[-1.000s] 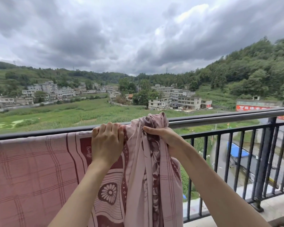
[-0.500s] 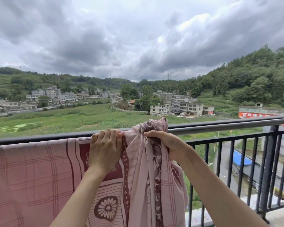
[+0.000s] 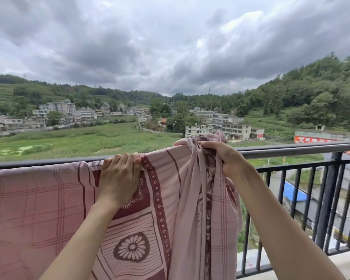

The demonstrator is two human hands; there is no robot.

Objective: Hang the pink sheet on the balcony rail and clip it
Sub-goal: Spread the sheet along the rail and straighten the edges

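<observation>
The pink sheet (image 3: 38, 203), checked with dark red borders and a flower motif, hangs over the balcony rail (image 3: 291, 150) from the left edge to the middle. My left hand (image 3: 119, 176) grips the sheet's top edge on the rail, fingers curled over it. My right hand (image 3: 220, 156) grips a bunched, gathered part of the sheet at rail height, with a knot of cloth sticking up above the rail. Below it the bunched cloth hangs in folds. No clip is in view.
Bare rail runs right of my right hand, with a thick black post (image 3: 331, 199) and thin black bars (image 3: 281, 209) below. A concrete balcony ledge (image 3: 348, 263) lies at lower right. Beyond are fields, buildings and a road far below.
My right hand has pulled the bunched cloth to the right along the rail, spreading the sheet between my hands. My left hand keeps its hold on the top edge.
</observation>
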